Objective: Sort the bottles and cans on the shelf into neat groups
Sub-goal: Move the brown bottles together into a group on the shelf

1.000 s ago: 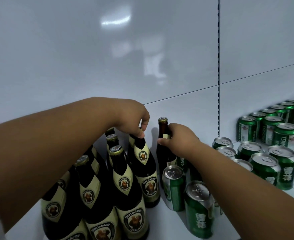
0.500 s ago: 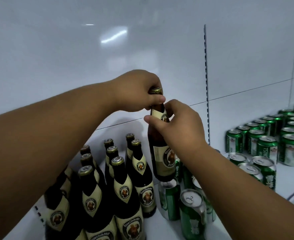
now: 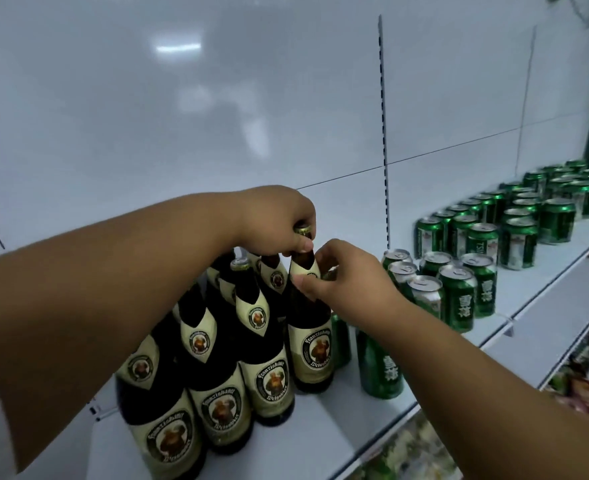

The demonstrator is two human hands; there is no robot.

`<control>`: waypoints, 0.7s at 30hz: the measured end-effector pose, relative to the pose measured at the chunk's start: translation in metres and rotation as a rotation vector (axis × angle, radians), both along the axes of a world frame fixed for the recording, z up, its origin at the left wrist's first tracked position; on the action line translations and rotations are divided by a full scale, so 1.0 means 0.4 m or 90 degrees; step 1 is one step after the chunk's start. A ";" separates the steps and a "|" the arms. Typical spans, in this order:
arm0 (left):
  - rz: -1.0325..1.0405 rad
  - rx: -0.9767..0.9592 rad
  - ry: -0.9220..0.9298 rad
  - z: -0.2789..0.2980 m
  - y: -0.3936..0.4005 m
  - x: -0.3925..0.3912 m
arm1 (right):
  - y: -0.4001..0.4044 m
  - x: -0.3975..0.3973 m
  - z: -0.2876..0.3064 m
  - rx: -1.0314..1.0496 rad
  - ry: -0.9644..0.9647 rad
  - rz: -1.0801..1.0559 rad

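Lowered since half a second ago, the dark brown glass bottle with a cream label (image 3: 310,337) now stands on the white metal shelf (image 3: 546,306) beside the other bottles (image 3: 223,382). Its gold cap is pinched by the left hand (image 3: 279,220); its neck is gripped by the right hand (image 3: 352,275). Green cans (image 3: 459,296) are grouped rightward.

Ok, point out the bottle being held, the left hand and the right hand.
held bottle (image 3: 315,355): head view, on its body label.
left hand (image 3: 275,220): head view, back of the hand.
right hand (image 3: 352,282): head view, back of the hand.
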State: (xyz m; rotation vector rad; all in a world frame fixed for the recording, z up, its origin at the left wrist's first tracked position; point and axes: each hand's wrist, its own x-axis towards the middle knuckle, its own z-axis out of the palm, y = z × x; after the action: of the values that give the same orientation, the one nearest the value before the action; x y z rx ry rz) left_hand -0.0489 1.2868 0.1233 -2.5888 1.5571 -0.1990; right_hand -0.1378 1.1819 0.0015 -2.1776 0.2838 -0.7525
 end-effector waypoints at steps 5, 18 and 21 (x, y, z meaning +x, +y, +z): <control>0.005 0.038 -0.036 -0.053 0.005 0.028 | 0.000 0.026 -0.042 -0.024 0.031 0.027; 0.076 0.071 -0.032 -0.036 -0.049 0.016 | -0.160 0.085 -0.008 -0.202 0.144 0.118; 0.065 0.031 -0.020 -0.050 -0.078 0.007 | -0.177 0.127 -0.003 -0.371 0.294 0.187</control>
State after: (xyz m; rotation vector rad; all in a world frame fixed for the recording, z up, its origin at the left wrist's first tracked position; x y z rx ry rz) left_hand -0.0462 1.2558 0.1033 -2.6064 1.3980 -0.1895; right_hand -0.0868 1.1109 0.0001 -2.8546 -0.0416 -0.1601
